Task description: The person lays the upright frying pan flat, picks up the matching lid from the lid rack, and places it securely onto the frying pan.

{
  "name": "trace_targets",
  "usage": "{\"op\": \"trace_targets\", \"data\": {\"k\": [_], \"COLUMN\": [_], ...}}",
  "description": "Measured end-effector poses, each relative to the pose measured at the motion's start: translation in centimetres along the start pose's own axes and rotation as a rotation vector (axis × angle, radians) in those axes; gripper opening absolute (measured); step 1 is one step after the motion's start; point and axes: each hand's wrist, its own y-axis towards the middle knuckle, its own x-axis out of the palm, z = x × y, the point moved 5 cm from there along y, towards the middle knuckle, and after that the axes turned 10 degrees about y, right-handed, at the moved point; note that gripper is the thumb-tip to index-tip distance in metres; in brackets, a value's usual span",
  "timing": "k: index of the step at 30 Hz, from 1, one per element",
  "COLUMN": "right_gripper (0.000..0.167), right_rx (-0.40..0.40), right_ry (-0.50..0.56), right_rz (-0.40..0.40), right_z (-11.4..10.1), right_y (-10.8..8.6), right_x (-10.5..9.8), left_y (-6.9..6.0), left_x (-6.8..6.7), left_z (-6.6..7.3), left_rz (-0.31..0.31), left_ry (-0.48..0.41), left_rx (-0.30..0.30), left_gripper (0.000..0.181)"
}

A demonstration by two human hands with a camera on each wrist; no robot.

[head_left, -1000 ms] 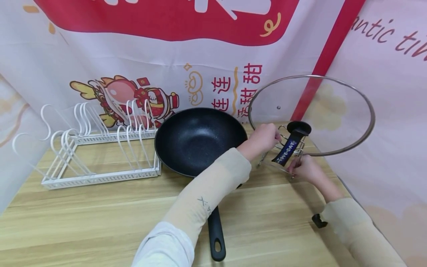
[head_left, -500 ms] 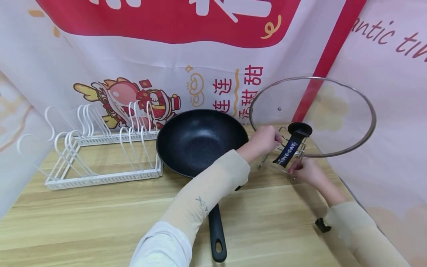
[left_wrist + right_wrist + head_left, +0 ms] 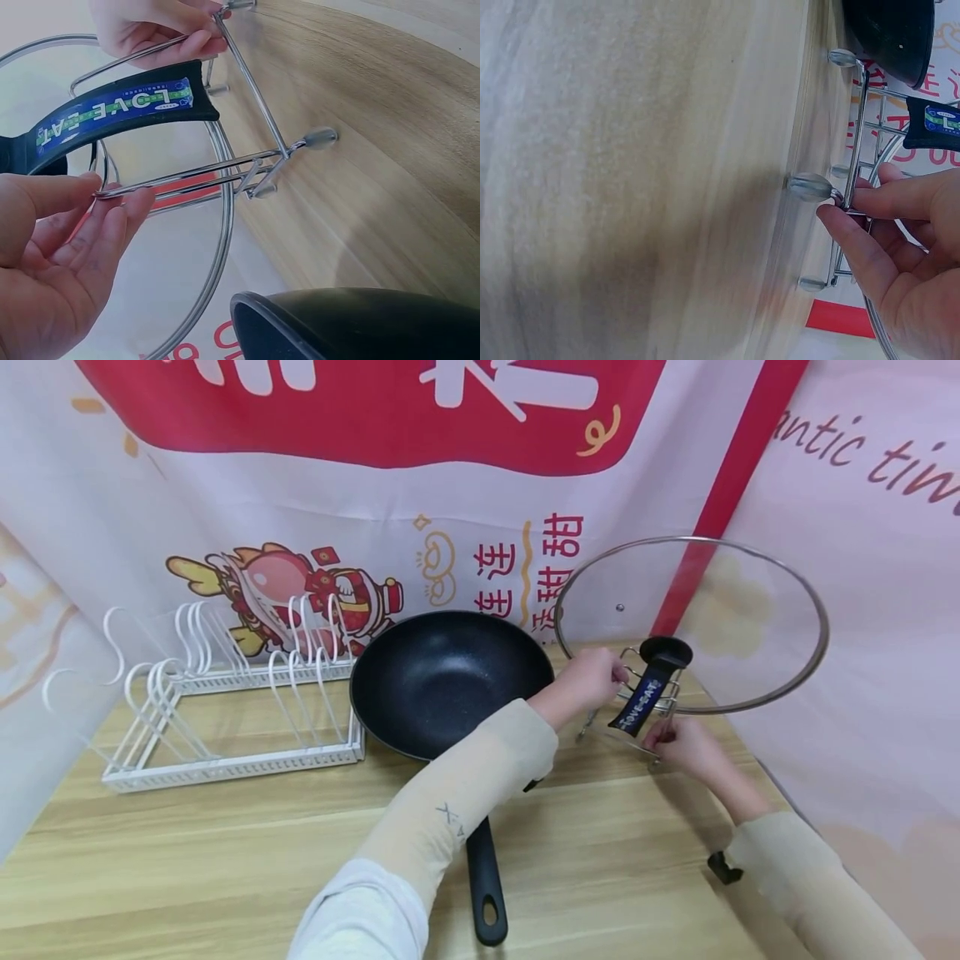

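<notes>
A clear glass pot lid [image 3: 750, 635] with a metal rim leans upright in a silver wire lid stand [image 3: 251, 86]. Its black handle [image 3: 645, 697] bears a blue "LOVE EAT" label and faces the front. At the stand's left side, my left hand [image 3: 592, 677] pinches an upper wire loop between thumb and fingers, as the left wrist view shows. My right hand [image 3: 911, 247] pinches the stand's lower front corner, close to a clear-capped foot [image 3: 810, 187]. The feet appear to rest on the table. Parts of the wire are hidden behind the handle and fingers.
A black wok [image 3: 450, 685] sits left of the stand, its long handle [image 3: 487, 885] pointing to the front under my left forearm. Farther left stands a white rack [image 3: 232, 767] with curved dividers. Printed cloth [image 3: 420, 493] hangs behind the wooden table [image 3: 225, 860].
The head view has shifted slightly. Both hands keep their hold on the wire stand, and the lid and wok show no clear movement.
</notes>
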Motion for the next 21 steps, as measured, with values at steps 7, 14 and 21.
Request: {"op": "trace_targets", "data": {"k": [7, 14, 21], "right_gripper": [0.006, 0.011, 0.014], "right_rx": [-0.009, 0.046, 0.065], "right_ry": [0.000, 0.104, 0.135], "right_rz": [0.035, 0.087, 0.110], "right_z": [0.1, -0.3, -0.5], "right_y": [0.0, -0.5, -0.5], "right_x": [0.1, 0.0, -0.6], "left_y": [-0.2, -0.3, -0.1], "left_x": [-0.1, -0.1, -0.1], "left_z": [-0.3, -1.1, -1.4], "left_rz": [-0.010, -0.016, -0.005], "left_ry": [-0.038, -0.167, -0.211], "left_rx": [0.012, 0.053, 0.065], "left_gripper": [0.023, 0.018, 0.016]}}
